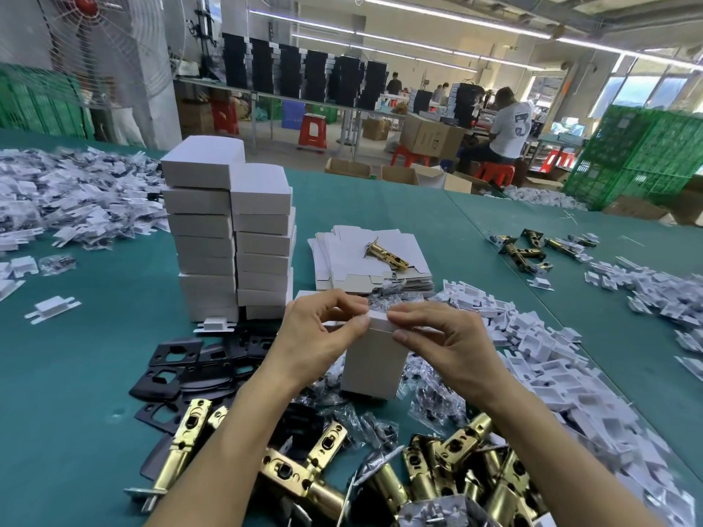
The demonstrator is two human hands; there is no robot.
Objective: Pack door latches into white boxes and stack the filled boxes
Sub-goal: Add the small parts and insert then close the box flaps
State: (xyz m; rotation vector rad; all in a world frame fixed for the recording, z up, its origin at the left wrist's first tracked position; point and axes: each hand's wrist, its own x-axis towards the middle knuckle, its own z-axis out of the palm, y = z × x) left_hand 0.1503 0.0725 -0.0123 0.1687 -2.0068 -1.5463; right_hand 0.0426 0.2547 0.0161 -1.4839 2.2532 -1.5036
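trouble, we judge, would be a flap tucked crooked, springing open once stacked. our left hand (323,329) and right hand (445,340) pinch the top of the white box (374,363), upright just right of the stack (228,241).

Widest open bit of table (87,359) is on the left, between the heap of bagged parts (76,195) at the back and the black plates (178,370) up front, with only a few loose inserts (53,308) lying there. Dead ahead, two stacks of white boxes (232,241) wall things off, leaving a narrow green lane before the pile of flat cartons (372,275). An upright box (374,359) plugs the middle. The near edge is jammed with brass latches (437,462). On the right, a long drift of white inserts (551,359) blocks the way, with a bare strip beyond it.
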